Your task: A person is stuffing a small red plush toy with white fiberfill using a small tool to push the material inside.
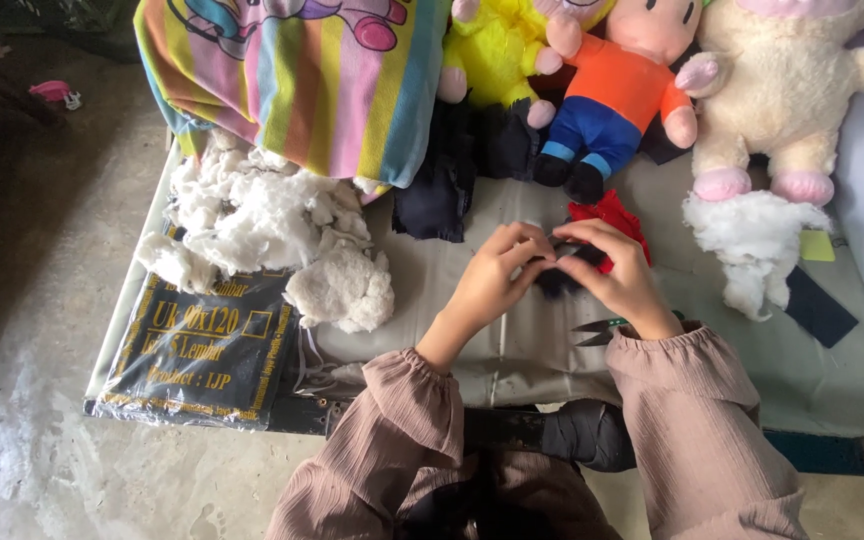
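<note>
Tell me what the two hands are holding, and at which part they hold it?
Both hands, left hand and right hand, pinch a small dark fabric piece between their fingertips, at its upper edge. A red cloth lies just behind it.

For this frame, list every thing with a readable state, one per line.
left hand: pinching the small dark piece
right hand: closed on the small dark piece
small dark piece: held between both hands, mostly hidden
scissors: lying on the table, blades open
plastic-wrapped black pack: sealed, flat
white stuffing: loose, heaped
</note>
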